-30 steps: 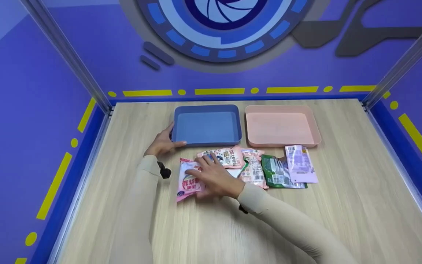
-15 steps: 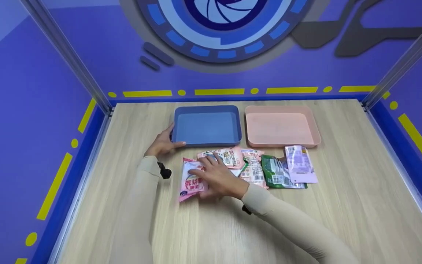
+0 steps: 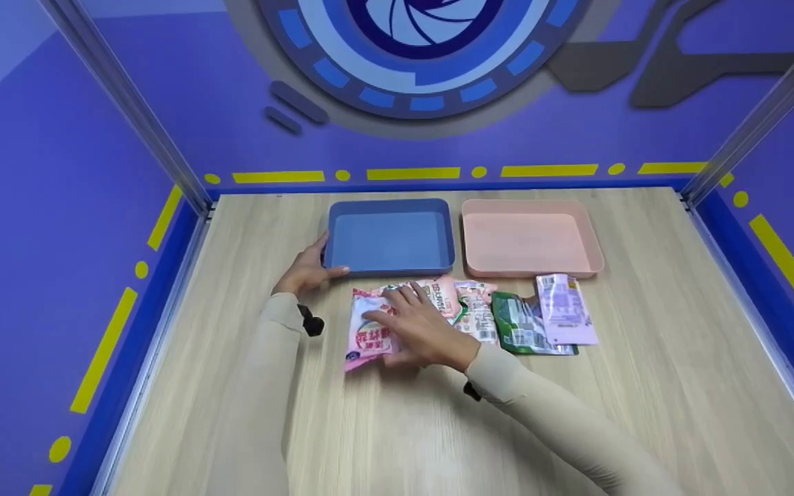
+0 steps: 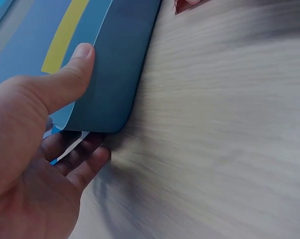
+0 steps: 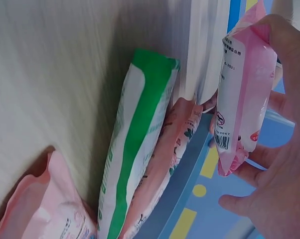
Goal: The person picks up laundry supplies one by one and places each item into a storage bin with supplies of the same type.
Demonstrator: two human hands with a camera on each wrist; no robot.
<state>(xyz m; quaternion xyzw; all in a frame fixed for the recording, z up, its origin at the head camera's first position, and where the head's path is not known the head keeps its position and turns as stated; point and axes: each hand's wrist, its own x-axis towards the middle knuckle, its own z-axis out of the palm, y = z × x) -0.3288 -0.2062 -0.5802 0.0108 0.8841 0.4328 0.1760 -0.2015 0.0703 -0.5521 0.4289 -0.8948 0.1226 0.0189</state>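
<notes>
My left hand (image 3: 306,270) holds the near left corner of a blue tray (image 3: 390,271), its thumb along the front wall and the fingers round the left end. Between the thumb and fingers of my right hand (image 3: 428,329) is a plump pink plastic packet (image 3: 368,337) with red lettering. In the right wrist view this packet (image 5: 244,89) stands on edge, thumb at one end and fingers at the other. Just beyond it, a pink-and-white packet (image 3: 446,297) lies by the tray's front, partly behind the hand. Close by is a green-and-white packet (image 5: 135,134), mostly hidden in the head view.
A pink tray (image 3: 535,267) stands to the right of the blue one. In front of them lie a pale pink packet (image 3: 480,320), a green pouch (image 3: 517,331) and a lilac pouch (image 3: 567,310) overlapping it. Blue panels (image 3: 190,148) wall the table's back and sides.
My right hand has shifted slightly right and away from me, carrying the pink packet, which now overlaps the pink-and-white one more. The left hand keeps its place on the blue tray.
</notes>
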